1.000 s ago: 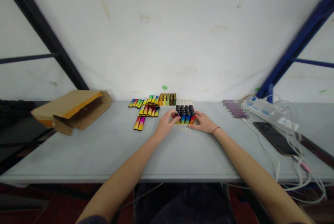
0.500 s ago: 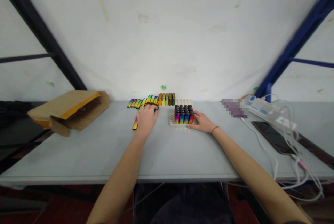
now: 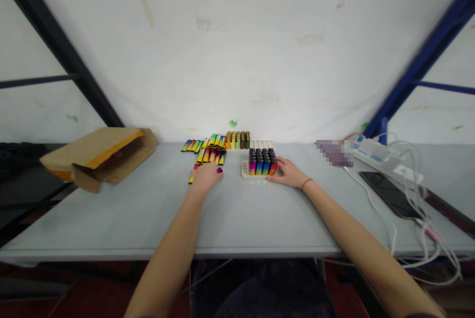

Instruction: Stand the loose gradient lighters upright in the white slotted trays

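A small white tray (image 3: 245, 169) stands mid-table with rows of upright rainbow-coloured lighters (image 3: 261, 161) in it; its left column of slots shows bare. My right hand (image 3: 288, 173) rests against the tray's right side, fingers curled on it. My left hand (image 3: 205, 177) lies just below a loose pile of rainbow lighters (image 3: 211, 155), closed on one lighter whose magenta end (image 3: 219, 170) pokes out at the right. Another loose lighter's yellow tip shows at the hand's left.
Behind the pile stand a row of orange and green lighters (image 3: 238, 140) and another white tray (image 3: 262, 144). A brown cardboard box (image 3: 97, 156) lies at left. At right are a power strip (image 3: 382, 159), a phone (image 3: 389, 195) and tangled cables (image 3: 426, 239).
My left hand left the tray, reached to the loose pile, then drew back toward me with a lighter in it. The right hand stayed at the tray.
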Available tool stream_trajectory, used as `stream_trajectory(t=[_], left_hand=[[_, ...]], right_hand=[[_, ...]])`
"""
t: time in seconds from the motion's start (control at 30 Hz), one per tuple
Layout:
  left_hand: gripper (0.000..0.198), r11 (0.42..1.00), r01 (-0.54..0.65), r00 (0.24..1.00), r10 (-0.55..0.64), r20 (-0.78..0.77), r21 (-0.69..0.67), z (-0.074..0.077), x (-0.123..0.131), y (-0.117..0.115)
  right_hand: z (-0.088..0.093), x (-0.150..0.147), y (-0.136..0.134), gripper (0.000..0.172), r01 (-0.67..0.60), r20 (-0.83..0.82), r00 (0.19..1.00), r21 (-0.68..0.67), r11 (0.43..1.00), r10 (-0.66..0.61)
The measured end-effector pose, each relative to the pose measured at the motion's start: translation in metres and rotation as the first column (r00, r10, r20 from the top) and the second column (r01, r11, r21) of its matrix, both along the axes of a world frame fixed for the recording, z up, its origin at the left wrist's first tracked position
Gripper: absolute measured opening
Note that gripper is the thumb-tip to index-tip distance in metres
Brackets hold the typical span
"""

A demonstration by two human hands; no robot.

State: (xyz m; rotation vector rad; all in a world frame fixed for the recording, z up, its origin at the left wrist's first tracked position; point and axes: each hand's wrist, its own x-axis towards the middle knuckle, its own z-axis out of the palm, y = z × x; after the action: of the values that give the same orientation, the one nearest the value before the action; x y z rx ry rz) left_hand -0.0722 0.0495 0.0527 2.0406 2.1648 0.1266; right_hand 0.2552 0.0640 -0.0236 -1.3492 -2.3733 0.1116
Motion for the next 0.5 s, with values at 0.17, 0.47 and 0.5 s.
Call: stream_trajectory(t=[0.17, 0.47, 0.5], left_hand=[[0.017, 0.961, 0.073, 0.92, -0.167, 0.353, 0.266, -0.012, 0.009, 0.012], [0.038, 0.997, 0.012, 0.01, -0.071, 0.997, 0.071, -0.01, 0.047, -0.001], [0.039, 0.999, 0.001, -0.018, -0.035, 0.999, 0.036, -0.009, 0.048, -0.003]], right_hand=[[0.0, 0.0, 0.0, 0.078, -0.004, -0.003, 1.0, 0.009, 1.0, 0.004], [0.005, -0.003, -0.003, 0.079, -0.009, -0.01, 1.0, -0.003, 1.0, 0.009], [0.006, -0.003, -0.003, 0.079, -0.01, -0.012, 1.0, -0.003, 1.0, 0.01]])
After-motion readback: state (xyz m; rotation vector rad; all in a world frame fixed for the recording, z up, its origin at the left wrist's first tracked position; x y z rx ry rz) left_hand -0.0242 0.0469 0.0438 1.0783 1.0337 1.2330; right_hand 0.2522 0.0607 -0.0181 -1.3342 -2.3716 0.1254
